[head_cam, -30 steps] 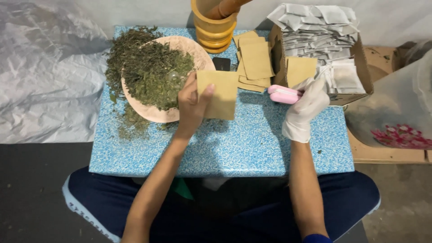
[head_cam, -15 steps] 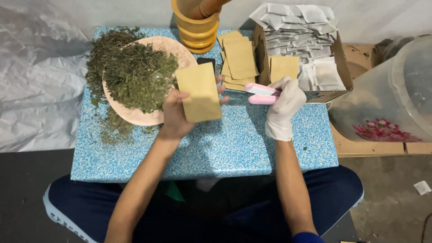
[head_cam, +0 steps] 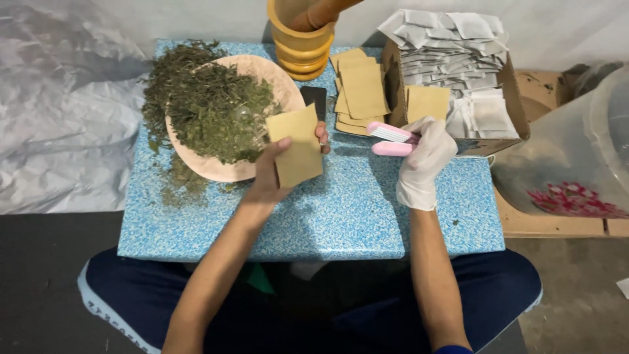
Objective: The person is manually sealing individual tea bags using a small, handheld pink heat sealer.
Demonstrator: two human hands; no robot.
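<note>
A home packing corner: dried herbs (head_cam: 209,108), wooden mortar (head_cam: 303,39), box of sachets (head_cam: 458,59) on a low table (head_cam: 341,216).

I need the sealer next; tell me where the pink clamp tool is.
In the head view, the pink clamp tool is right of centre, held in the gloved right hand just in front of the cardboard box, beside the stack of brown pouches.
</note>
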